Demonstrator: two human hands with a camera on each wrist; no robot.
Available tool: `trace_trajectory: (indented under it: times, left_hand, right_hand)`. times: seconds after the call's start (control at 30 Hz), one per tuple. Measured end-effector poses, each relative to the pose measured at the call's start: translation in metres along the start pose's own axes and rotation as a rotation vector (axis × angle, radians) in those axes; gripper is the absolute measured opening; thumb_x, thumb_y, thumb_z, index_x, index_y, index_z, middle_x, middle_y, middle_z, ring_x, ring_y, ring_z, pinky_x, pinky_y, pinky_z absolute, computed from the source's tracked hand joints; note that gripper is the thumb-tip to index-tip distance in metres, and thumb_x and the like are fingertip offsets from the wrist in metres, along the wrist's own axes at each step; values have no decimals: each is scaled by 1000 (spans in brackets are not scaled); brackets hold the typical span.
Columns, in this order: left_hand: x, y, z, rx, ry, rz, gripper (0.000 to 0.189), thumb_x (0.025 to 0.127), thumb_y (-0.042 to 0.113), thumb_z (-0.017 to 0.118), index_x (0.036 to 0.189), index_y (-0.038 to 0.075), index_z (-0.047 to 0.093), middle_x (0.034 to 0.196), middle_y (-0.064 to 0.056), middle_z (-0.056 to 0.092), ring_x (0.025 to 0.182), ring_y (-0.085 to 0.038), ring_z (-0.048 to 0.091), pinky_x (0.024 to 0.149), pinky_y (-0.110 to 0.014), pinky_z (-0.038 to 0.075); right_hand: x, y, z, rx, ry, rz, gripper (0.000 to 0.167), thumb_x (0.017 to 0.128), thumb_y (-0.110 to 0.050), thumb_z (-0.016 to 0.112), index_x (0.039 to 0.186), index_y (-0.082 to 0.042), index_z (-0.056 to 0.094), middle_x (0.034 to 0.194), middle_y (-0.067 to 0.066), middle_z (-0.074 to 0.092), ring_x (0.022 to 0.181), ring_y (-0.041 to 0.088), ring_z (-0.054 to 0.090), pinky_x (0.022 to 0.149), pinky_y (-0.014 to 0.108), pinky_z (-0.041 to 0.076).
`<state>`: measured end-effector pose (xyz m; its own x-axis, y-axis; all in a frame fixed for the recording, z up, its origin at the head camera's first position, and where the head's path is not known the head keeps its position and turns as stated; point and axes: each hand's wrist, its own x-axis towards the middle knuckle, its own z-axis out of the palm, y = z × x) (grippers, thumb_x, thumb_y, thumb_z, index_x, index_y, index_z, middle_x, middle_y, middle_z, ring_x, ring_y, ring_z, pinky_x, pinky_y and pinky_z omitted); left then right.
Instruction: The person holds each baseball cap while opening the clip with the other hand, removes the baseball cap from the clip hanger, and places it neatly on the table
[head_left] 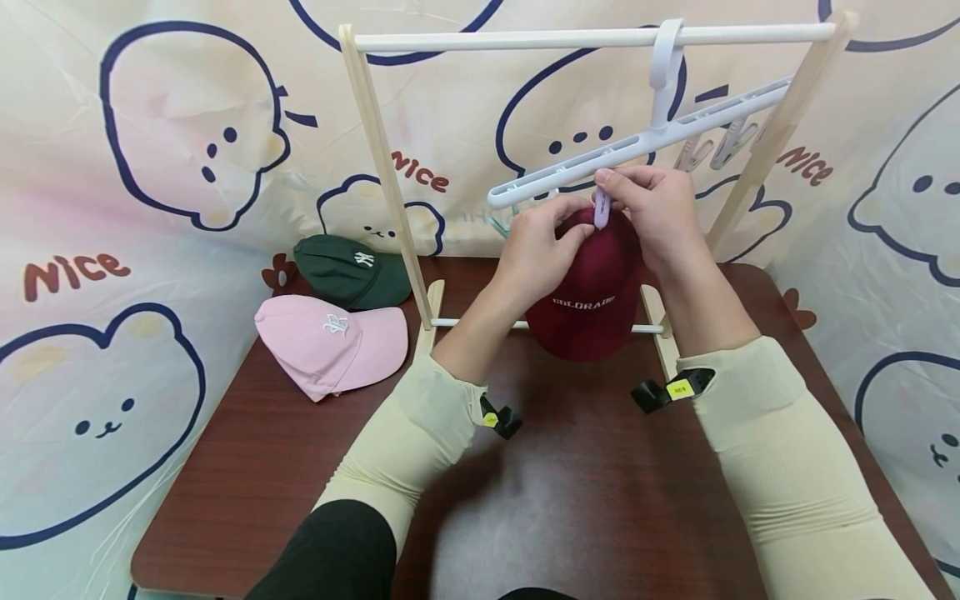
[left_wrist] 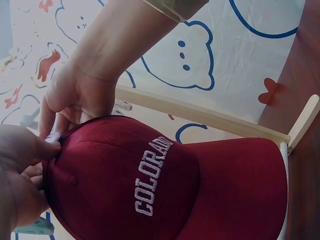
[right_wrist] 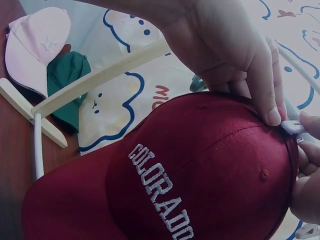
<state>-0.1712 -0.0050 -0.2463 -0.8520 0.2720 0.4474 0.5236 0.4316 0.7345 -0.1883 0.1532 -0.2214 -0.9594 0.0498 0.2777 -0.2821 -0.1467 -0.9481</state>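
Note:
A dark red baseball cap with white COLORADO lettering hangs brim-down below a white clip hanger. My left hand pinches the top edge of its crown between thumb and fingers. With thumb and fingertips, my right hand pinches a lilac clip at the crown's upper edge. In the right wrist view the clip sits right at the fabric beside the left fingertips. The hanger is tilted, its left end lower, and its hook is over the rack's bar.
The rack has a white top bar and wooden posts. More clips dangle from the hanger's right half. A pink cap and a green cap lie left of the rack on the brown table. Printed cloth stands behind.

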Motion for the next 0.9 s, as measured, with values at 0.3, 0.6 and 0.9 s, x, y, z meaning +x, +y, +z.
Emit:
trace_trajectory:
  times: [0.3, 0.6, 0.9]
  left_hand:
    - [-2, 2, -1, 1, -5, -4, 28, 94, 16, 67, 122, 15, 68, 117, 1, 70, 109, -6, 61, 96, -12, 43]
    - [-3, 2, -1, 11, -3, -7, 26, 94, 16, 67, 120, 15, 68, 115, 1, 71, 107, -6, 61, 94, -13, 44]
    - [-7, 0, 0, 15, -3, -18, 27, 94, 16, 67, 121, 14, 68, 115, 1, 71, 106, -7, 62, 94, -14, 45]
  right_hand:
    - [-1, 0, -1, -14, 24, 7, 13, 83, -15, 80, 89, -4, 79, 76, 3, 68, 84, 16, 58, 71, 25, 47]
    - [-2, 0, 0, -2, 31, 14, 17, 82, -15, 81, 91, -1, 78, 77, 3, 69, 73, 14, 61, 69, 24, 49]
    - [-4, -1, -1, -26, 28, 15, 19, 82, -17, 80, 94, -2, 78, 81, 5, 68, 73, 15, 61, 68, 22, 52]
